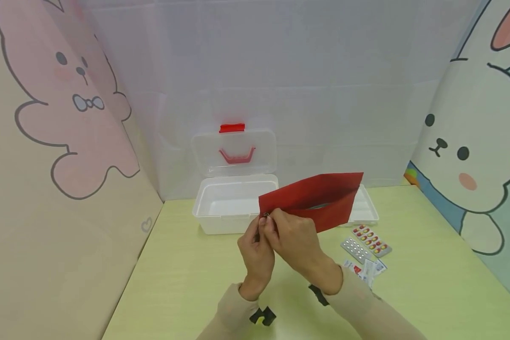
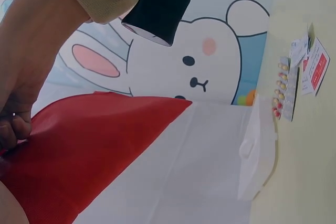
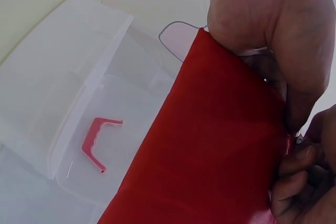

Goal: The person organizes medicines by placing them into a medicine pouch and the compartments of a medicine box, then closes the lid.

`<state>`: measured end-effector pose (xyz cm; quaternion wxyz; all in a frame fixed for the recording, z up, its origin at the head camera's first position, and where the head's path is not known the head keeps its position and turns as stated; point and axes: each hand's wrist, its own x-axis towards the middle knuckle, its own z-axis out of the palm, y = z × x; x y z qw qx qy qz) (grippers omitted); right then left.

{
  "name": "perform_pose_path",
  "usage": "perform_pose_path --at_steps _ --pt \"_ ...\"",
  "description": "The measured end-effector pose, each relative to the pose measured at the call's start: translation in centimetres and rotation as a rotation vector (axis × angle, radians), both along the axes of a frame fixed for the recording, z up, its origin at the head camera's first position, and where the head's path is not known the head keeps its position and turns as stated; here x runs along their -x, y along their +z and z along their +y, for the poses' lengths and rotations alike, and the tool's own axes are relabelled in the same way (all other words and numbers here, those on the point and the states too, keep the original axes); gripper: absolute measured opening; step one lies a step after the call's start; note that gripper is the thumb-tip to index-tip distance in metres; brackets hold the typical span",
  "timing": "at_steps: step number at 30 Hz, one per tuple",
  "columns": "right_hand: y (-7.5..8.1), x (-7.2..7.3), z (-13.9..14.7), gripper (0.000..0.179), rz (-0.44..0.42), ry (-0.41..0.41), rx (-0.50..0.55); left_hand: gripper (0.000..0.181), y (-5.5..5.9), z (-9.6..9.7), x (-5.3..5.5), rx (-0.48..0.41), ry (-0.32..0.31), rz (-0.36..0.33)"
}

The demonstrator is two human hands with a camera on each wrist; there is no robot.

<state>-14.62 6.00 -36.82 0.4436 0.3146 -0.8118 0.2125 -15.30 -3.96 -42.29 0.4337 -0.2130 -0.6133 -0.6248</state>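
A red zip pouch (image 1: 310, 193) is held up over the table, its mouth gaping toward the right end. My left hand (image 1: 257, 257) grips the pouch's left corner. Right beside it, my right hand (image 1: 297, 238) pinches a small metal zipper pull (image 1: 266, 215) at that same end. Close up in the right wrist view, both hands' fingertips meet at the edge of the red fabric (image 3: 199, 129). Inside the mouth a pale sliver shows; the rest of the inside is hidden.
Behind the pouch stands a clear white box (image 1: 221, 203), its lid (image 1: 204, 151) raised with a red handle. A white tray (image 1: 365, 210) is partly covered by the pouch. To the right lie blister packs (image 1: 371, 241) (image 1: 355, 250) and small packets (image 1: 369, 271). Printed walls flank the table.
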Motion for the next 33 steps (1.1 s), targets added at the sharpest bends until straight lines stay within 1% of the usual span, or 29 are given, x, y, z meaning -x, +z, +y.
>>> perform_pose_path --at_steps 5,9,12,16,19,23,30,33 --pt "0.1 0.0 0.1 0.015 0.018 -0.012 0.004 0.021 -0.1 0.1 0.0 -0.014 0.014 0.011" --pt "0.1 -0.1 0.2 0.016 0.024 -0.020 0.003 0.022 -0.2 0.1 -0.1 -0.015 0.022 0.003" --pt "0.0 0.0 0.4 0.015 0.023 -0.031 -0.011 0.021 -0.2 0.1 -0.2 -0.013 0.029 -0.020" --pt "0.0 0.3 1.0 0.014 0.004 -0.077 0.001 0.020 0.0 -0.4 -0.4 -0.031 0.076 -0.074" --pt "0.0 0.6 1.7 0.014 -0.020 -0.113 0.020 0.021 0.2 -0.9 -0.3 -0.051 0.092 -0.105" --pt "0.1 0.8 2.2 0.015 -0.034 -0.121 0.009 0.022 0.4 -1.2 -0.3 -0.053 0.075 -0.115" --pt "0.2 1.1 2.8 0.016 -0.023 -0.132 0.028 0.020 0.6 -1.8 -0.3 -0.072 0.094 -0.129" --pt "0.1 1.3 3.1 0.015 -0.037 -0.138 0.031 0.019 0.6 -2.0 -0.3 -0.075 0.102 -0.137"
